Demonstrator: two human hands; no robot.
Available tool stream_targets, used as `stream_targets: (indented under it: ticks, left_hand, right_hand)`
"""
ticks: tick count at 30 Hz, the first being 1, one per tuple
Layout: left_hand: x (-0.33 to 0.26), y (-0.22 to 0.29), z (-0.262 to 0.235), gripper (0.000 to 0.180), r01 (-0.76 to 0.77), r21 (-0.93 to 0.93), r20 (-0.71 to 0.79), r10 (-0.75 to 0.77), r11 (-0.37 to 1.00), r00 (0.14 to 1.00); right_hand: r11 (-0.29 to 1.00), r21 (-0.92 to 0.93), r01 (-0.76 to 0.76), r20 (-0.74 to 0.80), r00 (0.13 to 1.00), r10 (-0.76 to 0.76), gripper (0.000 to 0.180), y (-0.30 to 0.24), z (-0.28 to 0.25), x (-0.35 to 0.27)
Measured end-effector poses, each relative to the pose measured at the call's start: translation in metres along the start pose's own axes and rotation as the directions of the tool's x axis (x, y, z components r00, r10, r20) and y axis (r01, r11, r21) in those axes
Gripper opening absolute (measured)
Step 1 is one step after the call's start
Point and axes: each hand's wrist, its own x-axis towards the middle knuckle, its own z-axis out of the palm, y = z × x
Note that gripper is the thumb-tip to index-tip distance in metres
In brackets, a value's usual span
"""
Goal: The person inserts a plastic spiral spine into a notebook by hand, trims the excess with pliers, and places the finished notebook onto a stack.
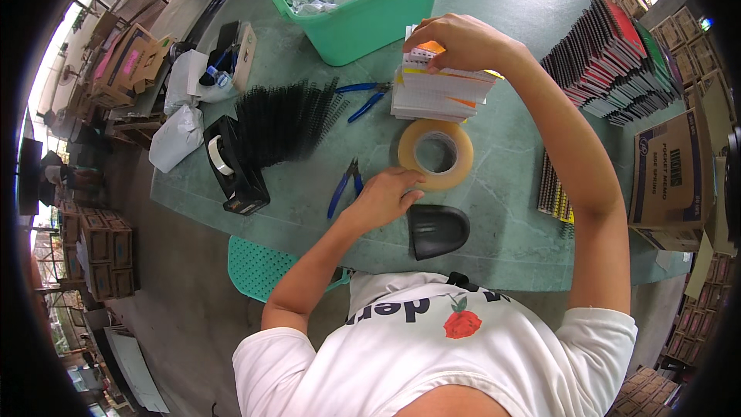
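My right hand (465, 45) reaches over the far end of a stack of white punched paper pads (436, 94), its fingers curled down on the top ones. Orange and yellow edges show among the pads. Just in front of the stack lies a wide roll of tan tape (461, 156), flat on the table. My left hand (388, 198) rests at the roll's near left side, fingertips at its edge and the thumb apart from them. Blue-handled cutters (342, 189) lie left of this hand, and a second blue-handled pair (366, 100) lies beside the stack.
A black curved piece (438, 232) sits near the front edge. To the left are black binding coils (282, 123) and a tape dispenser (231, 166). A green tub (363, 19) stands behind. Stacked spiral notebooks (598, 62) and a carton (670, 174) are at right.
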Motion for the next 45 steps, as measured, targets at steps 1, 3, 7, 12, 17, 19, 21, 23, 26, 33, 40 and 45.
stream_targets:
  ticks: [1,3,7,12,17,19,21,23,26,33,40,45]
  left_hand:
    - [0.003,0.001,-0.001,0.027,-0.005,-0.001,0.008,0.005,1.0,1.0]
    - [0.008,0.004,-0.004,0.026,-0.015,-0.01,0.012,0.015,1.0,1.0]
    - [0.015,0.01,-0.011,0.025,0.002,-0.041,0.011,-0.002,0.999,1.0]
    - [0.026,0.003,-0.025,0.021,-0.033,-0.049,-0.103,0.028,0.998,0.994]
    - [0.052,0.022,-0.062,0.018,-0.071,-0.052,-0.359,0.048,0.996,0.932]
    - [0.06,0.023,-0.071,0.018,-0.038,-0.048,-0.413,0.015,0.998,0.91]
    - [0.068,0.026,-0.077,0.018,-0.03,-0.042,-0.464,0.007,0.999,0.886]
    - [0.076,0.028,-0.08,0.019,-0.039,-0.033,-0.513,0.017,0.999,0.858]
    - [0.092,0.018,-0.077,0.021,-0.13,0.209,-0.579,0.229,0.969,0.782]
    - [0.108,0.022,-0.067,0.033,-0.054,0.552,-0.449,0.351,0.832,0.822]
    - [0.081,0.017,-0.09,0.022,-0.052,0.434,-0.561,0.315,0.9,0.765]
    - [0.01,-0.07,-0.105,0.015,0.307,0.248,-0.437,-0.177,0.919,0.882]
  right_hand:
    - [1.0,0.0,0.022,0.0,1.0,-0.022,0.044,0.002,-0.001,0.001]
    - [0.998,-0.001,0.066,0.001,0.998,-0.066,0.043,0.007,-0.002,0.002]
    - [0.997,0.005,0.082,0.0,0.997,-0.082,0.042,0.009,-0.003,0.002]
    - [0.995,-0.01,0.098,0.002,0.995,-0.098,0.039,0.006,-0.005,0.002]
    - [0.994,-0.006,0.108,0.002,0.994,-0.108,0.037,0.009,-0.004,0.004]
    - [0.989,0.058,0.133,-0.006,0.991,-0.133,0.037,0.016,-0.006,0.004]
    - [0.969,0.158,0.191,-0.031,0.982,-0.189,0.037,0.027,-0.007,0.006]
    - [0.972,0.156,0.178,-0.035,0.984,-0.175,0.034,0.024,-0.01,0.005]
    - [0.98,0.137,0.146,-0.063,0.988,-0.139,0.035,0.024,-0.011,0.007]
    - [0.999,-0.041,-0.022,-0.226,0.974,0.012,0.048,-0.005,0.022,-0.015]
    - [0.999,0.026,-0.02,-0.721,0.693,0.033,0.031,-0.015,-0.004,-0.073]
    - [0.949,0.306,0.076,-0.47,0.879,0.081,0.03,-0.044,0.058,-0.109]
